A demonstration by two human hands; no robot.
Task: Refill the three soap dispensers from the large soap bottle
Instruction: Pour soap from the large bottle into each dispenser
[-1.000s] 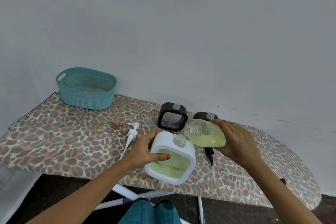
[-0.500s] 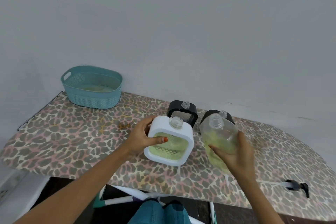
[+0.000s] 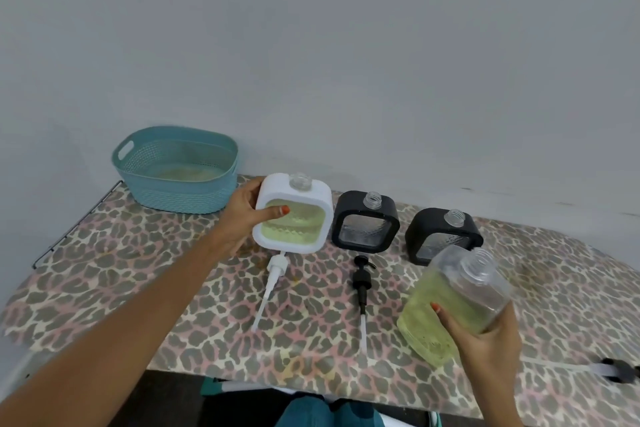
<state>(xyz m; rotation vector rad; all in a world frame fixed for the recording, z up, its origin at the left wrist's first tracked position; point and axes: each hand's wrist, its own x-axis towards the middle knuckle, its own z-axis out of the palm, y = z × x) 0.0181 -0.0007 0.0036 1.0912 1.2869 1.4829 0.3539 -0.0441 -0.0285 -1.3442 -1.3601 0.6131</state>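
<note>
"Leopard-print board [image 3: 138,288] against a grey wall [image 3: 311,45]. Where is the white dispenser [image 3: 277,191]?"

"Near the back edge, upright and uncapped, with green soap in its window. The left hand [image 3: 247,215] grips its left side, thumb across the window."

"And to its right?"

"A black dispenser [image 3: 353,208] just beside it, then a second black dispenser [image 3: 429,222]. Both are uncapped. Left of it sits a teal basket [image 3: 180,198]."

"In front of it?"

"A white pump [image 3: 273,274] lies at its base, with a black pump [image 3: 362,279] to the right. Farther front and right, the right hand [image 3: 485,347] clasps the bottle [image 3: 453,305] from beneath. The bottle is tilted, open-mouthed and roughly half full of green soap."
</note>
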